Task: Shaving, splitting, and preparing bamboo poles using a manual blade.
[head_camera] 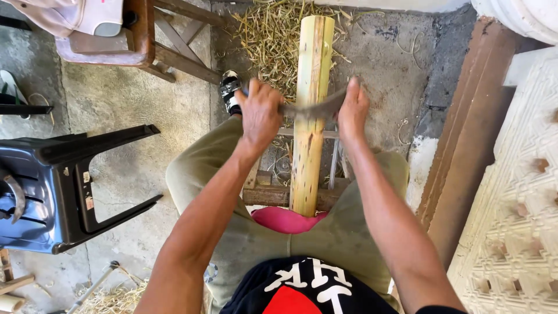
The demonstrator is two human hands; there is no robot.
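We see, from above, a seated person scraping a pale bamboo pole [311, 110] with a curved blade [314, 109]. The left hand [260, 113] has its fingers [251, 96] clamped on the blade's left end; the right hand [353, 107] has its fingers [351, 87] wrapped around the right end. The blade lies across the pole between the two sets of fingers. The pole runs away from the person, its near end resting on a wooden frame [273, 195] just below the fingers, by a pink cushion [285, 221]. Beyond the fingers, straw-like shavings [270, 40] cover the concrete floor [133, 99]. Well left of the left fingers lies an overturned dark plastic chair [52, 186]; right of the right fingers stands a patterned white wall [517, 203].
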